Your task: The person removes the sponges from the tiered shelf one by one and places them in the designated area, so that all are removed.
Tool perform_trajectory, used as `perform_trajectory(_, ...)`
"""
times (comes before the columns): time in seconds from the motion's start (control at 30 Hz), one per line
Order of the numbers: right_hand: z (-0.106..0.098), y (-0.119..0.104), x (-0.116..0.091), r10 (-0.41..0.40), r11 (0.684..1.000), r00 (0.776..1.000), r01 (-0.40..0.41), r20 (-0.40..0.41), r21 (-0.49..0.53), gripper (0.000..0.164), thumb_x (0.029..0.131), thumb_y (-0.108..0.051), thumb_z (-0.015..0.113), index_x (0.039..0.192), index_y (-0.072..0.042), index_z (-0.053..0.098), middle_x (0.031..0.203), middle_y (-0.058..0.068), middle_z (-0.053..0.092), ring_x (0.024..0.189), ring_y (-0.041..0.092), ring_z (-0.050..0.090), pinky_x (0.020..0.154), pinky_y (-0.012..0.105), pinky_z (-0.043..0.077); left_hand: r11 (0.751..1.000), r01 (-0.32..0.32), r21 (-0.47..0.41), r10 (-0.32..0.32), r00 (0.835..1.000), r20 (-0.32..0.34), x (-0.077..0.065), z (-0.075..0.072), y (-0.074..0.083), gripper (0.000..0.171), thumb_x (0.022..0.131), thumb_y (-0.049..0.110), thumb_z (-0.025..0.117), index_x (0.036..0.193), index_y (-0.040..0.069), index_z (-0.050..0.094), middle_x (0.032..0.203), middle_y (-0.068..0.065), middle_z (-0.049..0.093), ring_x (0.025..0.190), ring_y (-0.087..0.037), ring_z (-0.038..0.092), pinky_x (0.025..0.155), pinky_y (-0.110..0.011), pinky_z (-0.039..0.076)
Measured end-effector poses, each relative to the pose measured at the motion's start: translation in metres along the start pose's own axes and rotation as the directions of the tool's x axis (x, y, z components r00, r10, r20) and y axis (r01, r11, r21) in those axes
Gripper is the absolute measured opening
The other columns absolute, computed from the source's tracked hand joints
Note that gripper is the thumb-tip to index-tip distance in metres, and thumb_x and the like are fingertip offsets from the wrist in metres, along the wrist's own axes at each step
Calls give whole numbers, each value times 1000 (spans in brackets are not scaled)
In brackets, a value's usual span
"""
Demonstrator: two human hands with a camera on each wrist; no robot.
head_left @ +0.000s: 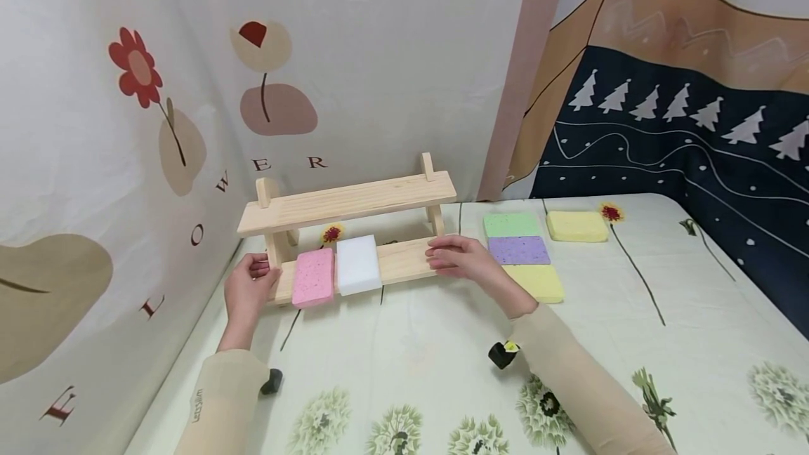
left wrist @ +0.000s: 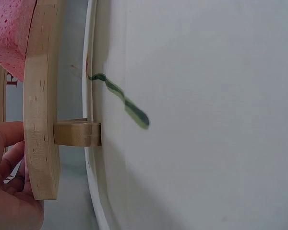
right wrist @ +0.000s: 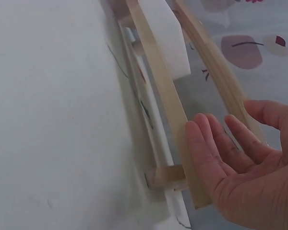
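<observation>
A two-tier wooden shelf (head_left: 354,203) stands against the back cloth. On its lower board lie a pink sponge (head_left: 314,277) and, just right of it, a white sponge (head_left: 358,265), both overhanging the front edge. My left hand (head_left: 248,288) grips the left end of the lower board, its fingers bent by the upright. In the left wrist view, these fingers (left wrist: 12,158) show beside the board's end. My right hand (head_left: 464,258) lies at the board's right end with fingers extended. The right wrist view shows its fingertips (right wrist: 198,122) against the board, the palm holding nothing.
Right of the shelf, green (head_left: 512,224), purple (head_left: 520,250) and yellow (head_left: 534,282) sponges lie in a column. Another yellow sponge (head_left: 576,226) lies farther right. Printed cloth covers the table (head_left: 404,343), and hanging cloth (head_left: 392,55) rises behind the shelf.
</observation>
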State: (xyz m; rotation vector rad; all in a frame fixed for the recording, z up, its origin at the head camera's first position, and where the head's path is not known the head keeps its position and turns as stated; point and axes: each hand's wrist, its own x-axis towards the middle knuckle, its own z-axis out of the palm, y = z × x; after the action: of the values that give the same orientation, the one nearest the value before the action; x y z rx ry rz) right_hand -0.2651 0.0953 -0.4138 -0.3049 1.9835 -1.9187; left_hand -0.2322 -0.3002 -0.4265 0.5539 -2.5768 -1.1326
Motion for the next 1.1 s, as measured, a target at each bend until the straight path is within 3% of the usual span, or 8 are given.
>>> perform_trajectory(0.4,34,4,7,-53,997,995,57,79,-48,38,100,-11,57,133,7,54,129,27,63,103,22,72,94,40,57,1000,8,7,-8,1000,2,0,0,0,36,97,13,62,130,2,55,123,-21,61,111,-32,58,91,-41,49)
perform_trajectory(0.7,63,7,11,-35,998,995,39,97,-43,40,100,-16,59,135,4,54,131,25,61,112,43,66,88,36,59,1000,1,6,-1,1000,3,0,0,1,37,97,13,61,131,1,54,123,-22,60,112,-33,57,93,-42,49)
perform_trajectory(1.1,97,11,15,-88,996,995,88,-54,-11,48,96,-18,67,139,-3,52,124,19,59,101,42,70,82,48,59,1000,11,11,-11,1000,0,1,0,1,37,97,14,62,131,1,55,122,-21,61,111,-32,58,90,-39,48)
